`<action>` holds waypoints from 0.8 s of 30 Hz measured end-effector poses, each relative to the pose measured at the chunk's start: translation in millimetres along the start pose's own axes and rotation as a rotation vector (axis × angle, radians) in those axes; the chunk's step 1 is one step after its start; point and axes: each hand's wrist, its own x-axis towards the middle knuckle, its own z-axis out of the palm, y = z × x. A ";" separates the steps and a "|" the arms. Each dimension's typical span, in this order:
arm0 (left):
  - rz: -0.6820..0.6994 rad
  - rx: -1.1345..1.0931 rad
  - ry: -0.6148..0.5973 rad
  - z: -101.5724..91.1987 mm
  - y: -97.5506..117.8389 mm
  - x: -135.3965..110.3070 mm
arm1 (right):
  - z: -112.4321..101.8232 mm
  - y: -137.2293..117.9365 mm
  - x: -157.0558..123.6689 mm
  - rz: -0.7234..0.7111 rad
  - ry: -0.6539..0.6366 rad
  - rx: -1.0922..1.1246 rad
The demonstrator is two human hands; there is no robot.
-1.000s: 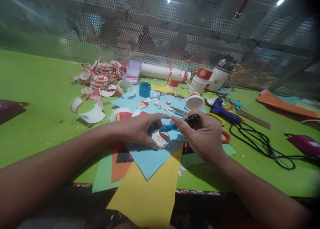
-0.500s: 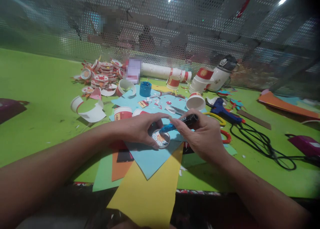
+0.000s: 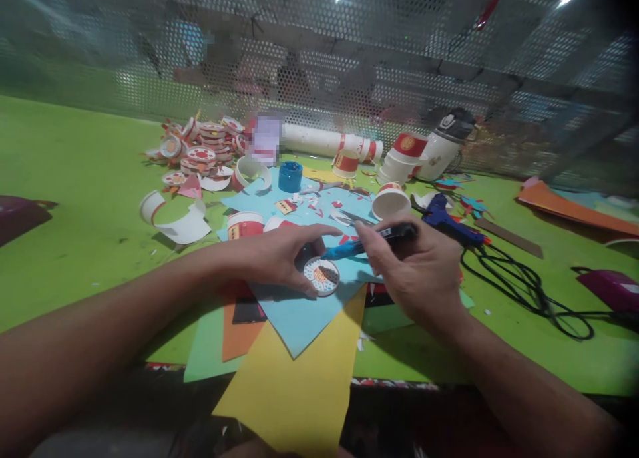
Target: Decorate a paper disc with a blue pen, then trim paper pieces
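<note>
The small round white paper disc with blue dots [image 3: 321, 276] is between the thumb and fingers of the left hand [image 3: 279, 261], over the light blue paper sheet [image 3: 294, 325]. The black and blue marker pen [image 3: 369, 241] is in the right hand [image 3: 417, 265], with its tip by the disc's far edge. Under the blue sheet, the yellow paper sheet [image 3: 294, 398] pokes past the front of the flat green table [image 3: 74, 158]. The round blue jar [image 3: 290, 177] sits behind the hands. Back left is the heap of round white and red paper discs [image 3: 202, 148]. Back right is the white bottle with a black lid [image 3: 439, 155], and the dark blue plastic glue gun [image 3: 449, 222] lies in front of it.
</note>
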 end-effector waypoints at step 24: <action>0.034 0.008 0.011 0.2 -2.3 -0.4 | 5.0 3.1 -1.8 0.057 -0.115 0.072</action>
